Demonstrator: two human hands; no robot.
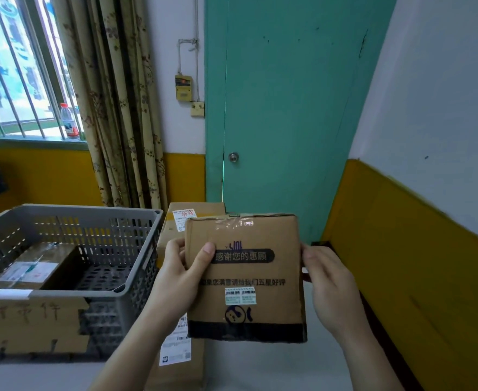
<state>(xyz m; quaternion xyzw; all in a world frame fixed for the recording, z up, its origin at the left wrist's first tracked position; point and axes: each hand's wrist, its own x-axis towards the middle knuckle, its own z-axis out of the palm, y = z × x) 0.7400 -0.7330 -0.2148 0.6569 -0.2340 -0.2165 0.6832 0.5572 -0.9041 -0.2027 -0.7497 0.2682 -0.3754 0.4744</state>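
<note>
- Big teal door (282,108) straight ahead, shut.
- Grey slotted crate (96,221) sits on the left, with a taped parcel (32,266) lying inside.
- Larger carton (195,218) stands just right of the crate, behind the held one.
- Small cardboard box (246,275) is up in mid-air, printed face toward the camera.
- Left hand (178,280) grips its left edge, thumb curled over the front.
- Right hand (328,286) holds the right edge, fingers wrapped behind.

Both forearms reach forward. The left hand (180,280) grips, thumb in front; the right hand (330,289) curls its fingers (312,261) inward.
</note>
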